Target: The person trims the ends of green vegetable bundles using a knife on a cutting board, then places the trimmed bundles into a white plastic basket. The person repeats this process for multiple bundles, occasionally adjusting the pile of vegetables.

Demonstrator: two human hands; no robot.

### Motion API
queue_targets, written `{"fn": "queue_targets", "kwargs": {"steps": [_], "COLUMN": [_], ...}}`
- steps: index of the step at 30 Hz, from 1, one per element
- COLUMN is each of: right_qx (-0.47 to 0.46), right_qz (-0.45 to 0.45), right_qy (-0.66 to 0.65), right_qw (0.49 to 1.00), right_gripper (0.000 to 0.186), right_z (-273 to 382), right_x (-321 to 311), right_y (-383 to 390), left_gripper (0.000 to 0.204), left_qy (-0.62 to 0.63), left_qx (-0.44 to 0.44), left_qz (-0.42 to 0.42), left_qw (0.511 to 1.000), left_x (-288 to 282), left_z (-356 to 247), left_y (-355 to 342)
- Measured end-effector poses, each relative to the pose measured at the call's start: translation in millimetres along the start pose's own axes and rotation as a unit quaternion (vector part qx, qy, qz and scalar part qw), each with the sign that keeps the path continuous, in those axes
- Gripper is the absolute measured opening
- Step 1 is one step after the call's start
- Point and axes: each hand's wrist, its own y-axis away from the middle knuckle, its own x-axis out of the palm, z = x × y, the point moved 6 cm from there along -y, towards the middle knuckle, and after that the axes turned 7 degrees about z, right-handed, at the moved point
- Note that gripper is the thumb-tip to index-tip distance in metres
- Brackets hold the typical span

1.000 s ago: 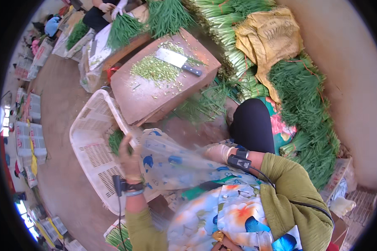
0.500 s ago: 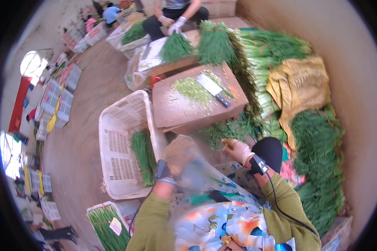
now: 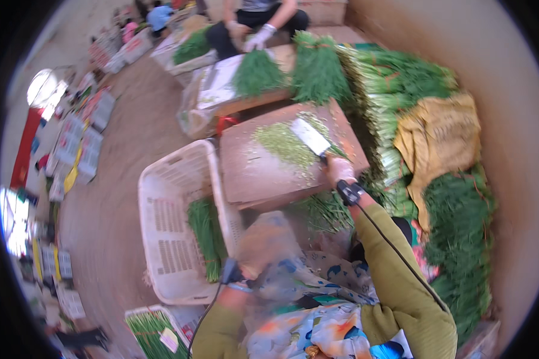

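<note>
My right hand (image 3: pixel 339 170), in a pale glove, closes round the dark handle of a cleaver (image 3: pixel 309 136). Its broad blade lies flat on the brown board-like block (image 3: pixel 239 173) among chopped pale-green stem bits (image 3: pixel 278 143). My left hand (image 3: pixel 266 242) is blurred by motion over my lap, between the white crate and my apron (image 3: pixel 317 329); its fingers cannot be made out. A tied bundle of long green chives or similar stalks (image 3: pixel 205 236) lies in the white plastic crate (image 3: pixel 161 239) on the left. Loose green trimmings (image 3: pixel 326 212) lie below the block's near edge.
Across from me a co-worker's gloved hand (image 3: pixel 260 38) is over green bundles (image 3: pixel 257 73) on a low table. Stacked bundles (image 3: pixel 458 239) and a yellow-brown sack (image 3: pixel 440 128) line the wall at right. Another filled crate (image 3: pixel 153 329) stands at lower left.
My right hand has moved forward and up from beside my knee to the block and taken hold of the cleaver's handle. My left hand has shifted slightly down, still blurred.
</note>
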Motion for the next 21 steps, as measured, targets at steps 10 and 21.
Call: {"fn": "queue_targets", "kwargs": {"steps": [10,21], "right_qx": [-0.102,0.226], "right_qz": [-0.169,-0.300], "right_qy": [-0.058,-0.059], "right_qw": [0.979,0.925], "right_gripper": [0.042,0.036], "right_z": [-23.7,-266.8], "right_x": [-37.1,-141.1], "right_y": [3.7,-46.1], "left_gripper": [0.050,0.071], "left_qy": [0.008,0.246], "left_qx": [-0.320,-0.403], "left_qz": [-0.195,-0.130], "left_qw": [0.927,0.872], "left_x": [-24.6,28.2], "left_z": [231.0,268.3], "left_y": [-19.9,-39.3]}}
